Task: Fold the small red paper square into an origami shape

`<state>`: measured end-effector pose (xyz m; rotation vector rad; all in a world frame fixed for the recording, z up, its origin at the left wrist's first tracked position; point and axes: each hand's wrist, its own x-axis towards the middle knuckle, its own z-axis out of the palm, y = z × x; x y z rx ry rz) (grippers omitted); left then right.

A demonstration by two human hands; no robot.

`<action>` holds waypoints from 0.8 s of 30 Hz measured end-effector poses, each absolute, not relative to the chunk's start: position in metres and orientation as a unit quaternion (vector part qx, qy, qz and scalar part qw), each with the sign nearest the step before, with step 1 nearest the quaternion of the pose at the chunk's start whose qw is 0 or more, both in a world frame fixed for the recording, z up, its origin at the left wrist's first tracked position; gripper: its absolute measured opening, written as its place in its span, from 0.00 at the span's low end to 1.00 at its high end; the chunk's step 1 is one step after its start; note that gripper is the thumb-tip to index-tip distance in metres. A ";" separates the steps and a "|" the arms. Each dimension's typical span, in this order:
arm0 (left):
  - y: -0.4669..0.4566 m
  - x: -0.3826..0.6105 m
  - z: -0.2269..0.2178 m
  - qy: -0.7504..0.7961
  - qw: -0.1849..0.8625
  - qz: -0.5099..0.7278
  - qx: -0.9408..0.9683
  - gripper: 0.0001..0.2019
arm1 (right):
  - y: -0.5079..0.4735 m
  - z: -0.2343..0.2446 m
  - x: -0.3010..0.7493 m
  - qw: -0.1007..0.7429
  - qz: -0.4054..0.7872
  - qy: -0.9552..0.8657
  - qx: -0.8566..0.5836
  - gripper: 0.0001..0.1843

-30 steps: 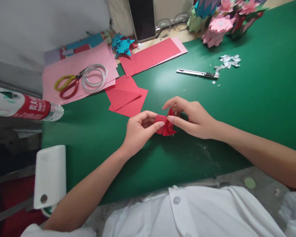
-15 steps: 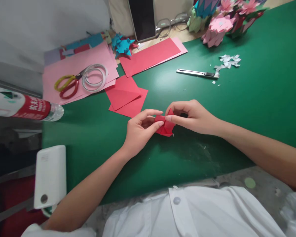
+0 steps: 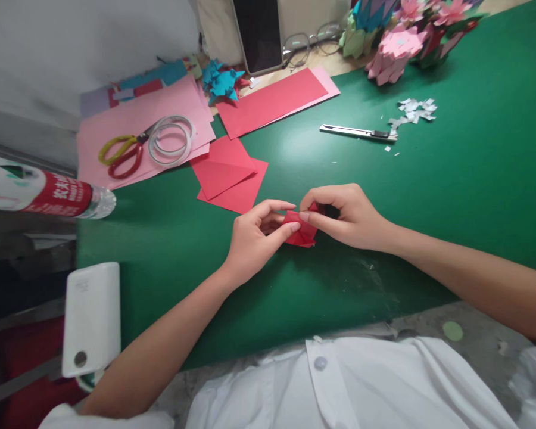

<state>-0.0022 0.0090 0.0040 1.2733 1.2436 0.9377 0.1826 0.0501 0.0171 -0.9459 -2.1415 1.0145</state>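
A small folded piece of red paper (image 3: 301,236) is held between both hands above the green tabletop. My left hand (image 3: 259,236) grips its left side, thumb on the front face and the other fingers behind. My right hand (image 3: 348,214) pinches the upper right edge between thumb and forefinger. Part of the paper's right side is hidden by the right fingers. Beyond my left hand lie flat red paper squares (image 3: 226,170), overlapping one another.
Pink sheets (image 3: 138,131) at the left carry scissors (image 3: 122,156) and tape rolls (image 3: 172,141). A utility knife (image 3: 358,132) and white paper scraps (image 3: 415,111) lie beyond my right hand. A water bottle (image 3: 62,193) and a white power bank (image 3: 92,319) are at the left edge; paper flowers (image 3: 393,53) stand behind.
The paper's upright right-hand flap has been folded down flatter under my right fingers. Both hands have shifted only slightly, and the paper is still held.
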 end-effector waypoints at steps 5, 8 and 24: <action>0.010 -0.005 0.004 0.522 0.505 0.391 0.565 0.09 | 0.049 0.015 0.182 0.308 0.360 -0.815 -0.333 0.07; 0.010 -0.006 0.005 0.526 0.490 0.390 0.576 0.10 | 0.049 0.013 0.181 0.307 0.364 -0.815 -0.331 0.06; 0.011 -0.009 0.007 0.475 0.536 0.322 0.619 0.12 | 0.049 0.007 0.181 0.301 0.381 -0.833 -0.266 0.06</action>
